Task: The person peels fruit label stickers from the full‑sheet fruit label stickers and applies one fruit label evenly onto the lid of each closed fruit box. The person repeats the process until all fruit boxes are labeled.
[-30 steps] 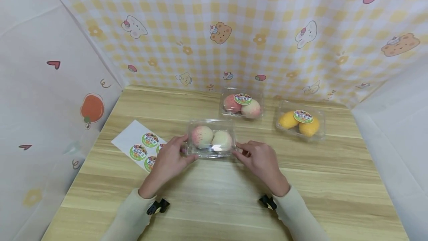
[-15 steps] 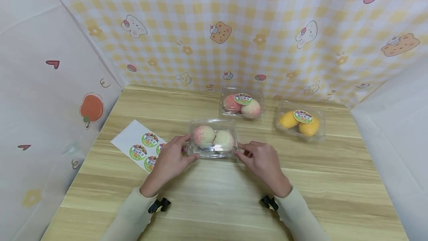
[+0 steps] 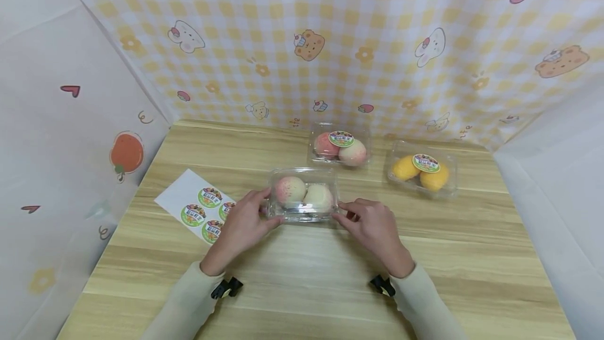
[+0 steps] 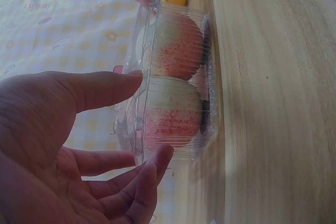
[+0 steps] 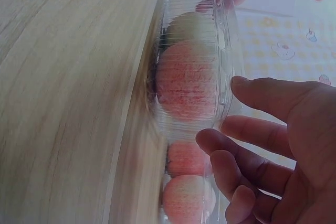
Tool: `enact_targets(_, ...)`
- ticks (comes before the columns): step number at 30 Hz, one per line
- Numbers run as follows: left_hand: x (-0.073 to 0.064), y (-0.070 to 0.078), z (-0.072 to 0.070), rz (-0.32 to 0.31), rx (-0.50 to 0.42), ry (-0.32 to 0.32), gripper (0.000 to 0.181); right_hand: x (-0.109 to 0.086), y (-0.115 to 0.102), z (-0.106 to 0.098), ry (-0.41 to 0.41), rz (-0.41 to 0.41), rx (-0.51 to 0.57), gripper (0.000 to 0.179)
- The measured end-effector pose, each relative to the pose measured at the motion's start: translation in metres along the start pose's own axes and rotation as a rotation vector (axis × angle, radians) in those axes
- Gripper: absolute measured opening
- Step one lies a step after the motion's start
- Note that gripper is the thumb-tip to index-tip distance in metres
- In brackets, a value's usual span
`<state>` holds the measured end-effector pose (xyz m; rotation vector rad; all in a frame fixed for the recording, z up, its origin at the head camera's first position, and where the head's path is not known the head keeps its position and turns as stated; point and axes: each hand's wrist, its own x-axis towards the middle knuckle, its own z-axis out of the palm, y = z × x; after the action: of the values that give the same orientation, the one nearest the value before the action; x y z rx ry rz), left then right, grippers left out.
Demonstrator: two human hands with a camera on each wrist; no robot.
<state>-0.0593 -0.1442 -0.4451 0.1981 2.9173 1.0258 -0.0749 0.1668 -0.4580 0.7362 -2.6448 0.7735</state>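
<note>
A clear plastic clamshell box point(image 3: 308, 218) with its lid down stands in the middle of the table. Two pink-and-cream peaches point(image 3: 290, 191) lie inside it, and the lid bears no sticker. At the box's left end my left hand point(image 3: 246, 223) pinches the rim, its thumb at the front corner. My right hand point(image 3: 370, 225) grips the opposite end, thumb and forefinger at the corner. In the left wrist view, the thumb presses the rim of the box point(image 4: 144, 103) while the fingertips meet its end. The right wrist view shows a similar hold on the box point(image 5: 223, 66).
Behind stands another peach box point(image 3: 340, 159) with a round sticker on its lid. A stickered box of yellow fruit point(image 3: 394, 178) is at the right. A white sheet of round stickers point(image 3: 181, 193) lies left, partly under my left hand. A checked curtain point(image 3: 283, 14) borders the table's back.
The peach box has slid slightly to the right, with both hands moving along and keeping hold of its ends. The other boxes and the sticker sheet stay in place.
</note>
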Motion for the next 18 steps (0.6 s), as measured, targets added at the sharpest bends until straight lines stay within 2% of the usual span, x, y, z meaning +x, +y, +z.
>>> enact_targets(18,0.0051,0.0065,0.0061,0.009,0.013,0.004,0.083,-0.0036,0.0042,-0.0063,-0.021,0.050,-0.006,0.026)
